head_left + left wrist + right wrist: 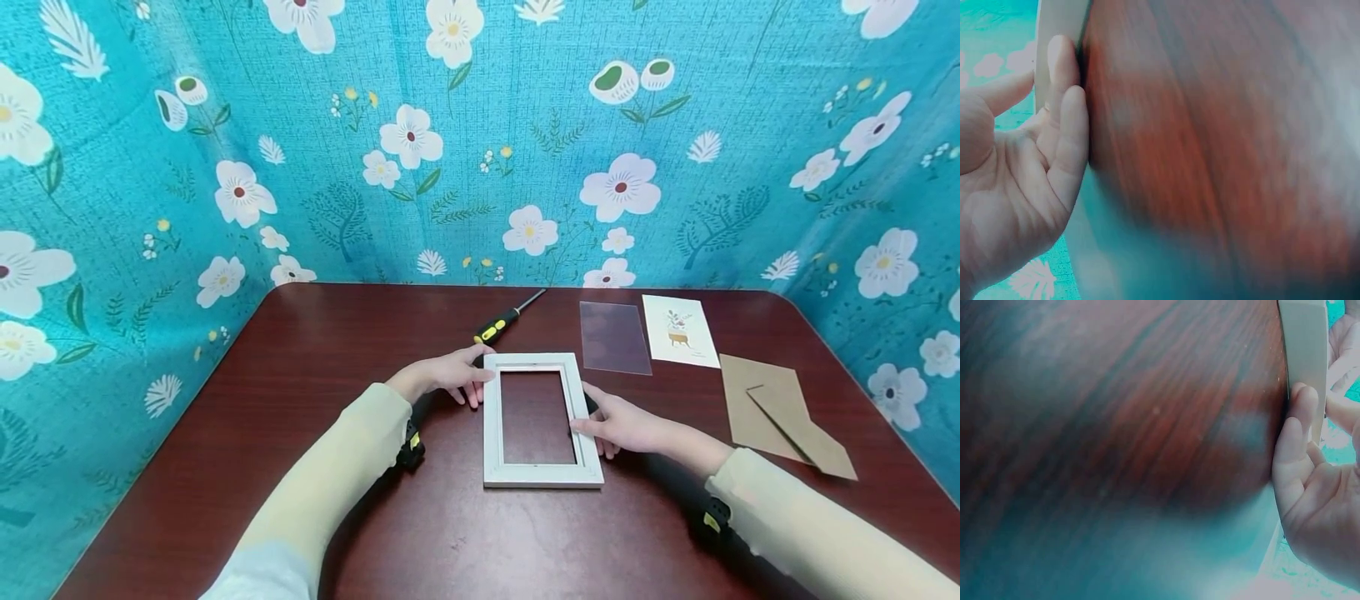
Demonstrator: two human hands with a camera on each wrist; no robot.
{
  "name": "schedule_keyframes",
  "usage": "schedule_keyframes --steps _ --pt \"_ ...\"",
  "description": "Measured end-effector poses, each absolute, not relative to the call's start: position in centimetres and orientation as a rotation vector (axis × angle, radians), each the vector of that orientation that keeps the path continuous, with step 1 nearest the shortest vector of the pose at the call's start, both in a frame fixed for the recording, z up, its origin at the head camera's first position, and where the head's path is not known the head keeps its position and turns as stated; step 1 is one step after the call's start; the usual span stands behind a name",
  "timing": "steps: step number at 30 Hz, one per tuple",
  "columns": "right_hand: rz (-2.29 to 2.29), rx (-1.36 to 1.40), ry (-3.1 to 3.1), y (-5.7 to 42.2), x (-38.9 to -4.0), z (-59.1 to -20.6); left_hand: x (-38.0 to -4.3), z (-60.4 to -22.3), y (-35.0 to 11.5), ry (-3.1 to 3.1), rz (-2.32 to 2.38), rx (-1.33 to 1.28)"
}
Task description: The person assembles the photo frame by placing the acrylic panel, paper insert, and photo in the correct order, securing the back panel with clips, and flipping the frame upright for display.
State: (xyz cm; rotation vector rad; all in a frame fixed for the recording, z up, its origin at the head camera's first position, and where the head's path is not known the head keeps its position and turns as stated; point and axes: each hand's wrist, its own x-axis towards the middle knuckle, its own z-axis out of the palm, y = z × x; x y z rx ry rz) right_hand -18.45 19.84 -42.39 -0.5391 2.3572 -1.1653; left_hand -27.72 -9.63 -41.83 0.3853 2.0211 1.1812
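A white rectangular picture frame [492,433] lies on the dark red-brown table, its opening showing the tabletop. My left hand [453,375] holds its left side near the upper corner, thumb over the face. On the opposite side, my right hand [618,423] grips the frame about midway down, thumb on top and fingers along the outer edge. In the left wrist view, fingers of the left hand [1016,181] lie against the frame's pale side [1063,22]. The right wrist view has the right hand [1325,500] at the frame's other side [1305,350].
Behind the frame lies a black-and-yellow screwdriver [498,323]. To the right are a transparent sheet [615,337], a white card with a potted-plant picture [681,331], and a brown backing board [757,383] with a stand flap [802,429]. A blue floral curtain [480,167] borders the table.
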Motion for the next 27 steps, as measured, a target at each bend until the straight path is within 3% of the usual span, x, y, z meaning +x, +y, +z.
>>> schedule_keyframes --steps 17,27 --pt "-1.164 -0.478 2.322 20.1 -18.5 -41.5 -27.6 -42.0 -9.4 2.078 1.175 0.364" --pt "-1.038 -0.5 2.553 22.5 -22.6 -39.8 -27.6 -41.9 -9.6 2.054 1.165 0.383"
